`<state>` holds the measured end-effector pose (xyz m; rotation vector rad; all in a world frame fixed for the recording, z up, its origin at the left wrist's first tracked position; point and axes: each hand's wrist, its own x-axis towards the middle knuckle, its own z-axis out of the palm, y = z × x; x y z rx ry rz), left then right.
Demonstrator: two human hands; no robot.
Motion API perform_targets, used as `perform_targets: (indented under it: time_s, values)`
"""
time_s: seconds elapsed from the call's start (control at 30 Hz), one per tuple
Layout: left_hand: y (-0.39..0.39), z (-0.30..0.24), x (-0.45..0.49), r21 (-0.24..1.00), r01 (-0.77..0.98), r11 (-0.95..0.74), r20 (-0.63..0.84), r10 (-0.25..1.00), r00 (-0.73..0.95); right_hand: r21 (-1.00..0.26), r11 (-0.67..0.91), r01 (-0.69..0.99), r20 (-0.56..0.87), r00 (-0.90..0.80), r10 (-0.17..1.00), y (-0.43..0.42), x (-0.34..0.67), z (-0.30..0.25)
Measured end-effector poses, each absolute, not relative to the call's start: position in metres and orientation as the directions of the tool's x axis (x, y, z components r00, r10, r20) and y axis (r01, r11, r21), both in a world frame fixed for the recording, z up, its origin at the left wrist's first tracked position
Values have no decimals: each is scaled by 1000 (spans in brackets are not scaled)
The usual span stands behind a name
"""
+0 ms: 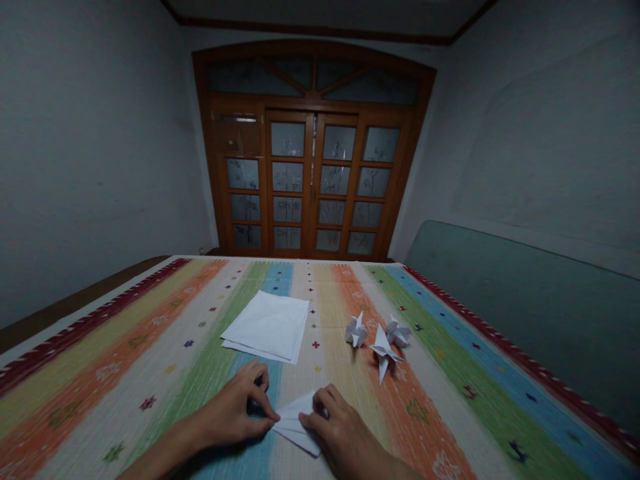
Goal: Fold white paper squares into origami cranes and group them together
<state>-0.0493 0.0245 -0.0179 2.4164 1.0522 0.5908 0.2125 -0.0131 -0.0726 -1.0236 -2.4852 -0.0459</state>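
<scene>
A partly folded white paper (296,420) lies on the striped cloth near the front edge. My left hand (239,408) presses its fingertips onto the paper's left corner, fingers curled. My right hand (340,433) pins the paper's right side, with fingers bent over it. Beyond my hands sits a stack of white paper sheets (267,325). To its right lie three finished white folded figures, one (356,330), another (398,332) and a larger one (384,350).
A multicoloured striped cloth (150,347) covers the surface I work on. A green padded panel (525,313) runs along the right side. A wooden door with glass panes (310,187) closes the far wall.
</scene>
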Motion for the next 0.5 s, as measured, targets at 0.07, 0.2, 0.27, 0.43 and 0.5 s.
perform_targets:
  time_s: [0.07,0.2,0.27,0.43,0.5]
  values:
    - [25,-19,-49,540,583,-607,203,766,610,-129,719,683,444,-609,657,-12,212,-75]
    - [20,-14,-46,489,604,-629,243,764,598,-144,706,694,479,-575,663,-11,211,-77]
    - [11,-8,-43,419,622,-661,275,745,607,-167,701,693,483,-563,671,-12,211,-78]
    - [-13,-5,-32,146,568,-810,370,577,728,-211,685,697,482,-535,693,-13,211,-81]
    - [-17,-15,-27,81,475,-876,350,471,809,-203,682,702,476,-538,696,-12,212,-83]
